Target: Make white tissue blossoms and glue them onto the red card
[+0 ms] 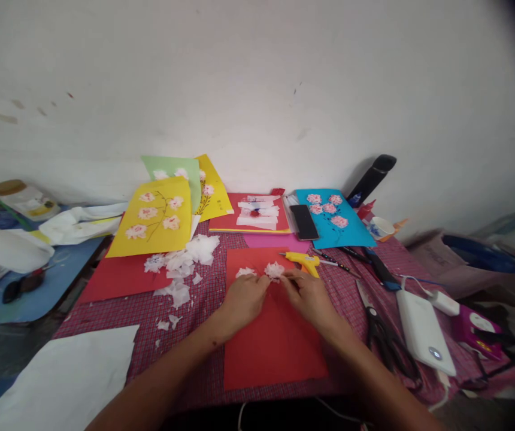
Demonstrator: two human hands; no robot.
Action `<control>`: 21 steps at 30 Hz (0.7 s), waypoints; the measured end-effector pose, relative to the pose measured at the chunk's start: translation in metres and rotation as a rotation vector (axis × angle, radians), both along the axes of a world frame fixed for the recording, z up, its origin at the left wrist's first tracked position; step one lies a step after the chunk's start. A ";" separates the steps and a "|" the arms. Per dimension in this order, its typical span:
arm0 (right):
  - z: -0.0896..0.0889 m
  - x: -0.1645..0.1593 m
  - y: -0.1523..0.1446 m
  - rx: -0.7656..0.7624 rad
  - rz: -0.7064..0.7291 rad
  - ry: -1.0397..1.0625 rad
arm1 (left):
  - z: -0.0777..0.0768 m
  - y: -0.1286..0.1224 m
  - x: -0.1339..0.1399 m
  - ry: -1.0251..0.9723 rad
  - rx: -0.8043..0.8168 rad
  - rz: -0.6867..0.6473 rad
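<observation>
A white tissue-paper flower [274,270] sits over the upper part of a red paper sheet [270,353], pinched between both hands. My left hand [247,297] has its fingers closed on the flower's left side. My right hand [308,294] closes thumb and fingers at its right edge. A second tissue flower [245,272] lies on the sheet just beyond my left hand. Right behind my right hand is a yellow hot glue gun [302,259]. Torn white tissue pieces [194,251] are heaped to the left of the sheet. My fingertips partly hide the flower's lower edge.
Finished flower cards stand at the back: yellow [150,215], green [172,164] and blue [336,218]. A phone [305,222] lies beside the blue one. Scissors [385,338] and a white power bank [425,329] with cables lie at right. White paper [69,371] is at front left.
</observation>
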State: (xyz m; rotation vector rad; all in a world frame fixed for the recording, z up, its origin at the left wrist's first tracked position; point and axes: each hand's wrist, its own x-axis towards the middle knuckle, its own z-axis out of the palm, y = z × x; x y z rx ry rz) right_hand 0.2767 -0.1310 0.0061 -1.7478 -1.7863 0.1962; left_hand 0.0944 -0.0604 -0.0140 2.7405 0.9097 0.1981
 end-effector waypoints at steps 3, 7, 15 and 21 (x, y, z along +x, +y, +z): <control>0.003 0.000 -0.008 0.054 -0.006 0.072 | 0.003 0.001 0.001 -0.014 -0.002 0.003; 0.006 0.002 -0.033 0.070 -0.023 0.145 | 0.012 -0.012 -0.006 -0.020 0.004 -0.040; -0.008 -0.010 -0.096 0.042 0.126 0.294 | 0.021 -0.044 -0.076 -0.066 -0.070 -0.058; -0.032 -0.022 -0.102 0.116 0.054 0.307 | 0.018 0.003 -0.148 -0.154 -0.054 0.319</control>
